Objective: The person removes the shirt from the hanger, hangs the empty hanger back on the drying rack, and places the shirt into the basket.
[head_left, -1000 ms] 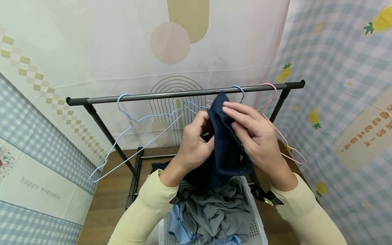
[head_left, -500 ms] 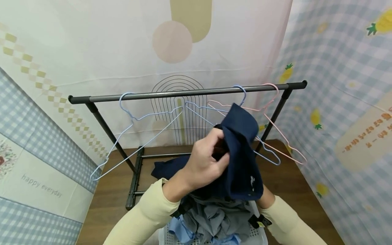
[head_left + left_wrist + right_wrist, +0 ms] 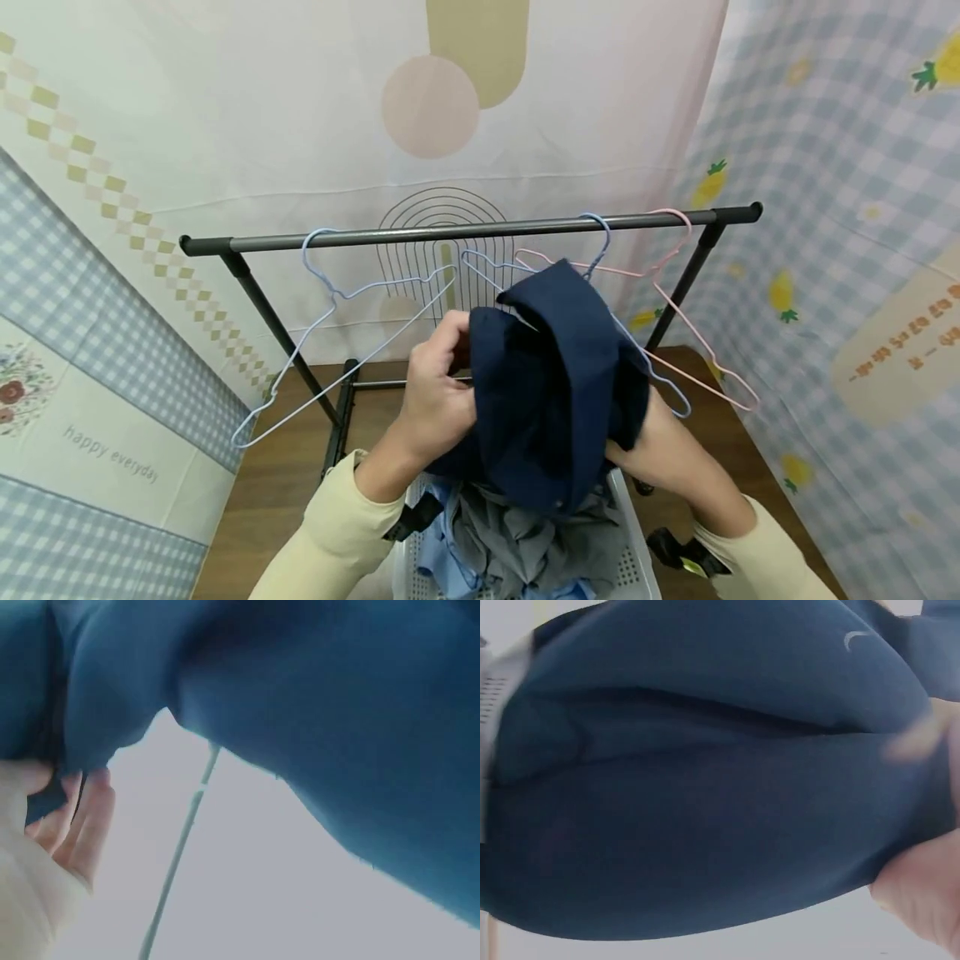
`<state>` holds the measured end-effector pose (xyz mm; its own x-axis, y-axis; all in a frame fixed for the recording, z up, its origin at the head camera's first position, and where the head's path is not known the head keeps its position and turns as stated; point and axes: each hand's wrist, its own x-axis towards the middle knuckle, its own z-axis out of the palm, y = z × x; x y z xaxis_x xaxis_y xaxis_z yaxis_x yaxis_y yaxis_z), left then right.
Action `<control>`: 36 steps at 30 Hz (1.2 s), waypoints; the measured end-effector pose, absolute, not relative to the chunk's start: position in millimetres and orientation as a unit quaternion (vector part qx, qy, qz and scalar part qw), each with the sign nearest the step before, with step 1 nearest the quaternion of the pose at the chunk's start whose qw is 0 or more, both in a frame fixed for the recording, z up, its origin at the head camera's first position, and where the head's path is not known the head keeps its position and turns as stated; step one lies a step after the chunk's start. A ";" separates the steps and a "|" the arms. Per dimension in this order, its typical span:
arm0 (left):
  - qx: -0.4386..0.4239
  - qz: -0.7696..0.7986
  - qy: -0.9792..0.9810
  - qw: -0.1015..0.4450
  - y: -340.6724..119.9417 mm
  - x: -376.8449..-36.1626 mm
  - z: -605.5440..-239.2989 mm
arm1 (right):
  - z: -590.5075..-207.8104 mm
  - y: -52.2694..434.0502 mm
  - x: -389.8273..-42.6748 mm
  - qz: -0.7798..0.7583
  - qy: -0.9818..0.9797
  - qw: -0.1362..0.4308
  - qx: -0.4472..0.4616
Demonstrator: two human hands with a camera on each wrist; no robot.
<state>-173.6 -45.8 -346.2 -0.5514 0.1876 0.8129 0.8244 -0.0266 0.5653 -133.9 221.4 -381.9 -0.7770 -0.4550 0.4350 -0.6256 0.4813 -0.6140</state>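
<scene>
A: Navy garment [image 3: 551, 383] is held up in front of the rail, bunched over both hands; the left hand [image 3: 435, 392] grips its left edge with fingers curled into the cloth, as the left wrist view also shows [image 3: 67, 817].

B: And the right hand [image 3: 645, 433]?

A: Mostly buried under the fabric; only its back and wrist show; the right wrist view has skin pressed against the cloth, but I cannot tell how the fingers lie.

B: What sits around it?

A: Just below, a white basket [image 3: 637, 550] holds grey clothing [image 3: 525, 542] and light blue clothing [image 3: 438, 558]; behind, a dark rail [image 3: 450, 233] carries a light blue hanger [image 3: 330, 292] at the left, another blue hanger [image 3: 600, 242] and a pink hanger [image 3: 690, 333] at the right; the rack stands on a wooden floor [image 3: 285, 475] against patterned curtains [image 3: 225, 108].
</scene>
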 end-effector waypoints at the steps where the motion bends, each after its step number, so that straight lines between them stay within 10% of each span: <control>1: -0.390 -0.591 -0.656 0.261 -49.9 -173.6 -351.8 | -376.9 226.1 -127.6 0.385 -0.860 0.100 0.320; 8: -0.390 -0.505 -0.760 0.128 -79.5 -169.9 -397.0 | -375.8 228.6 -103.6 0.329 -0.870 -0.064 0.362; 17: -0.300 -0.349 -0.888 -0.007 -114.1 -174.5 -437.4 | -478.4 198.7 -118.1 0.345 -0.862 -0.270 0.256; 25: -0.413 -0.233 -0.872 -0.119 -84.4 -142.7 -465.6 | -519.8 166.6 -114.7 0.327 -0.878 -0.274 0.217; 36: -0.345 -0.154 -0.881 -0.285 -82.6 -132.8 -526.4 | -489.9 171.3 -119.9 0.281 -0.894 -0.228 0.264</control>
